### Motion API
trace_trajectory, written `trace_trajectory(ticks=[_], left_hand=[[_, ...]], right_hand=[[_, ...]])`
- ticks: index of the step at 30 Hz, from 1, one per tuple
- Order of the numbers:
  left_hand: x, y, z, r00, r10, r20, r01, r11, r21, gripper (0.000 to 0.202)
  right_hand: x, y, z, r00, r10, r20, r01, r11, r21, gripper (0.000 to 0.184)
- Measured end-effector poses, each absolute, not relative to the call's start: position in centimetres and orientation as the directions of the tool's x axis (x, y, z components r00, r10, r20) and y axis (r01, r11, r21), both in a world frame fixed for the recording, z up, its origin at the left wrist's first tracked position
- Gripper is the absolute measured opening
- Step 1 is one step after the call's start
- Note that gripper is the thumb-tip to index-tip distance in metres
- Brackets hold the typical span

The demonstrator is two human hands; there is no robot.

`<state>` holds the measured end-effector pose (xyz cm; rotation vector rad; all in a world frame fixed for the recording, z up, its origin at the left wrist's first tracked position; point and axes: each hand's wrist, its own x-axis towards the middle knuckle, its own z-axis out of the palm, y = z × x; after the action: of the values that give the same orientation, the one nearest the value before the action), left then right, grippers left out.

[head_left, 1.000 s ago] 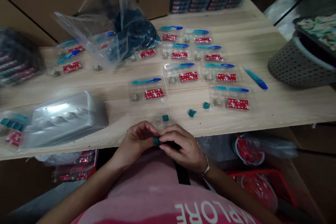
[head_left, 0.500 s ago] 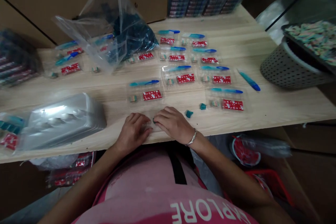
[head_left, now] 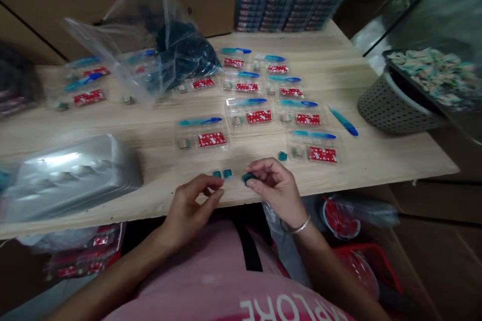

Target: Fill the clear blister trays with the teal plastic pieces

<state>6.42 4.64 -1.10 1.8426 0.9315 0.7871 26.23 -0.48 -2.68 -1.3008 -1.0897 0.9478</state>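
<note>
Head view: right hand (head_left: 276, 188) pinches a small teal piece (head_left: 248, 177); left hand (head_left: 190, 208) curls narrow, seemingly empty. A slip could drop it off the worktop (head_left: 376, 160).

A small teal plastic block (head_left: 248, 178) sits pinched in the right hand's fingers (head_left: 259, 170). Two matching teal cubes (head_left: 227, 173) lie on the pale wooden desk (head_left: 158, 170) at its nine o'clock, and a lone teal cube (head_left: 282, 156) at its two o'clock.
</note>
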Motion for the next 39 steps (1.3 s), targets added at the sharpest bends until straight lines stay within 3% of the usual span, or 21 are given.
trace_trajectory(ticks=[3, 8, 12, 16, 20, 26, 28, 33, 39], left_hand=[[7.8, 4.3, -0.3, 0.479, 0.873, -0.090, 0.047, 0.077, 0.996, 0.017], [7.9, 4.7, -1.1, 0.402, 0.881, -0.248, -0.068, 0.299, 0.952, 0.016], [7.8, 4.4, -1.3, 0.422, 0.872, -0.248, -0.069, 0.303, 0.950, 0.020], [7.9, 4.3, -1.2, 0.420, 0.883, -0.208, -0.036, 0.245, 0.969, 0.019], [7.4, 4.5, -1.3, 0.360, 0.923, -0.136, 0.021, 0.138, 0.990, 0.011], [6.5, 4.5, -0.9, 0.452, 0.892, 0.015, 0.174, -0.105, 0.979, 0.016], [6.3, 4.6, -0.7, 0.465, 0.885, -0.032, 0.179, -0.059, 0.982, 0.016], [5.6, 4.9, -0.5, 0.560, 0.780, -0.279, 0.017, 0.325, 0.945, 0.020], [4.9, 4.3, 0.0, 0.525, 0.799, -0.292, 0.090, 0.289, 0.953, 0.018]], right_hand=[[23.3, 0.1, -2.2, 0.246, 0.968, 0.053, -0.119, 0.085, -0.989, 0.025], [21.1, 0.2, -3.1, 0.315, 0.944, -0.098, -0.160, -0.049, -0.986, 0.018], [20.7, 0.1, -3.5, 0.325, 0.913, -0.246, -0.285, -0.153, -0.946, 0.024], [20.6, 0.2, -3.3, 0.317, 0.903, -0.292, -0.328, -0.185, -0.927, 0.028], [21.1, 0.3, -3.4, 0.221, 0.926, -0.306, -0.348, -0.218, -0.912, 0.027], [21.5, 0.4, -3.3, 0.160, 0.917, -0.365, -0.429, -0.269, -0.863, 0.028], [21.4, 0.4, -3.2, 0.158, 0.915, -0.371, -0.421, -0.277, -0.864, 0.030], [21.1, -0.2, -3.4, 0.121, 0.922, -0.368, -0.377, -0.300, -0.876, 0.029], [20.5, -0.5, -3.6, 0.058, 0.925, -0.375, -0.396, -0.324, -0.859, 0.026]])
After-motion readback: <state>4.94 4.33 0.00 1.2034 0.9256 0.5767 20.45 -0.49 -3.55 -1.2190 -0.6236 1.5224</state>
